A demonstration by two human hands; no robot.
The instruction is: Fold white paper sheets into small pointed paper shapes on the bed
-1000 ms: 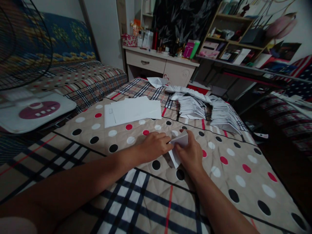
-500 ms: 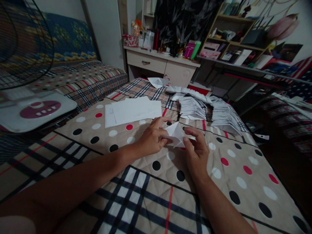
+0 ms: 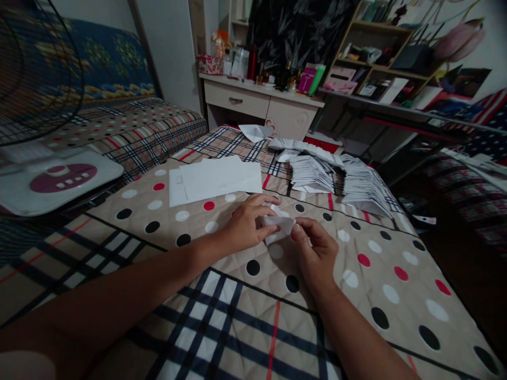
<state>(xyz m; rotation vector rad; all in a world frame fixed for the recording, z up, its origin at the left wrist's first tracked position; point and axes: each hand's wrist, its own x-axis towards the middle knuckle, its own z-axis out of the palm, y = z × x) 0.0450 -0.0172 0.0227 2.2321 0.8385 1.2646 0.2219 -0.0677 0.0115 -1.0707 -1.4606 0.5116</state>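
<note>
Between my hands, just over the dotted bedspread (image 3: 233, 258), is a small piece of folded white paper (image 3: 282, 224). My left hand (image 3: 250, 220) grips its left side, thumb in front and fingers behind. With thumb and forefinger, my right hand (image 3: 317, 247) pinches the paper's right corner. Beyond my left hand lies a stack of flat white paper sheets (image 3: 222, 179). Past my right hand stand rows of folded white paper pieces (image 3: 311, 174), packed close together, with a second row (image 3: 364, 187) to their right.
A single folded paper (image 3: 255, 133) lies near the bed's far edge. Behind it stands a white dresser (image 3: 237, 100) crowded with bottles and boxes. A fan (image 3: 63, 179) is at the left. Shelves (image 3: 380, 68) and a desk fill the back right.
My right hand has moved slightly left and closed on the paper's corner. The paper's raised peak is now folded lower, its flap pointing right. My left hand keeps its hold.
</note>
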